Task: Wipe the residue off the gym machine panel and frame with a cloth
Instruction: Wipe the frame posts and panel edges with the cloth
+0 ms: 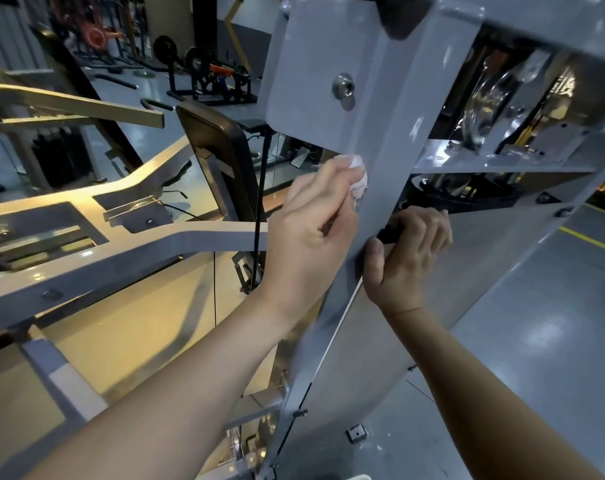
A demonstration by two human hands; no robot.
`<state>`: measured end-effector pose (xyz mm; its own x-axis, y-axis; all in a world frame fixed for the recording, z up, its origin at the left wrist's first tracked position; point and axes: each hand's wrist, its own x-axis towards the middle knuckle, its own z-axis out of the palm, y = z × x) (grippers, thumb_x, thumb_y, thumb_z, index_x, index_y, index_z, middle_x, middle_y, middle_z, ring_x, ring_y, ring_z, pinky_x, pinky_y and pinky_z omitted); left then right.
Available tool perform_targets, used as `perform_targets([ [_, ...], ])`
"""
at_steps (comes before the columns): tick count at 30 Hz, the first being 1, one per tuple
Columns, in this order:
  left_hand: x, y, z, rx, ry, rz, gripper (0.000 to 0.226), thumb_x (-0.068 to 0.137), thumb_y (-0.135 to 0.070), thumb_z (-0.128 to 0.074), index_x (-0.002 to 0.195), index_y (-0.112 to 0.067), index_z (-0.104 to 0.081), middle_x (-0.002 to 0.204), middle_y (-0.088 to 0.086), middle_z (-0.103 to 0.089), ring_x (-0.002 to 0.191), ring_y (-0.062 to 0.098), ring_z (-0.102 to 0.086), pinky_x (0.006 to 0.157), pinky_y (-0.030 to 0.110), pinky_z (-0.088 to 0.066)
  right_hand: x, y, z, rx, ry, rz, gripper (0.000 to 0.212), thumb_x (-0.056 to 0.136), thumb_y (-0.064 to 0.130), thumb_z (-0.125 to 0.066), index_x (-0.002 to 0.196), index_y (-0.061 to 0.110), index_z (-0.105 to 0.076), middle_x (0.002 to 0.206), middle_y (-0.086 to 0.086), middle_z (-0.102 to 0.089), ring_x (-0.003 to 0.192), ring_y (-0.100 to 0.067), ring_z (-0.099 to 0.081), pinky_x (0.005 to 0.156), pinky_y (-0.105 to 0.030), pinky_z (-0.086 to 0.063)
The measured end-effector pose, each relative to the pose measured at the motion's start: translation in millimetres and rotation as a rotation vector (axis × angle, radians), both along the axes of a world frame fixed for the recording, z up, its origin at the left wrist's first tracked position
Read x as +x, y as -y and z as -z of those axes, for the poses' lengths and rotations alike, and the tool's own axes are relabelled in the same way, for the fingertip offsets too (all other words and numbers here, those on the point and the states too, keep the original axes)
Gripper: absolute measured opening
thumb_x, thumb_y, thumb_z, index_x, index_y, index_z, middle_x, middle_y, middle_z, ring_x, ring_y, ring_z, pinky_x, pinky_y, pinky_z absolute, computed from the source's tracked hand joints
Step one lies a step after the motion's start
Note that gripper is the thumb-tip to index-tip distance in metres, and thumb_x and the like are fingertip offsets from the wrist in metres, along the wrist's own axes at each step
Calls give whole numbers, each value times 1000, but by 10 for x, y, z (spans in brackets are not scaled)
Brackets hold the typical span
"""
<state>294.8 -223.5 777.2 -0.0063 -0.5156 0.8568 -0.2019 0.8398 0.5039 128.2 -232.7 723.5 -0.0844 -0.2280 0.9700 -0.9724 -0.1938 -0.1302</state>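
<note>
Glossy grey floor [536, 341] reflects overhead lights, with a yellow line [592, 242] painted at right. Dark exercise machines [207, 77] stand far back left; warm light glows at left.

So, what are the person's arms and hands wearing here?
Both forearms are bare, no sleeves in view. The left hand and the right hand show no gloves, rings or watch. A thin line crosses the right wrist; band or crease, I cannot tell.
</note>
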Motion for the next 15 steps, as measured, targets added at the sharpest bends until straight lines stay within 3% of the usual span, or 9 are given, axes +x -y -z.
perform_targets([
  [3, -7, -62, 56, 1, 11, -7, 23, 100, 1, -59, 120, -2, -71, 131, -9, -59, 120, 20, -60, 105, 24, -44, 4, 2, 0, 2, 8, -2, 41, 100, 49, -34, 98, 10, -46, 97, -16, -54, 101, -39, -52, 110, -57, -31],
  [9, -51, 1, -115, -22, 18, -27, 25, 102, 2, -57, 124, 0, -68, 133, 3, -63, 117, 23, -60, 104, 30, -46, -6, 14, 5, -12, 7, -1, 41, 100, 48, -34, 99, 9, -47, 97, -15, -54, 102, -36, -50, 111, -55, -31],
  [15, -10, -136, 399, 166, 58, -57, 30, 104, -8, -55, 131, -2, -66, 136, 4, -64, 124, 24, -58, 107, 34, -47, 12, -13, -13, 4, -3, 1, 30, 94, 41, -41, 98, 11, -46, 95, -16, -55, 100, -39, -53, 114, -50, -28],
])
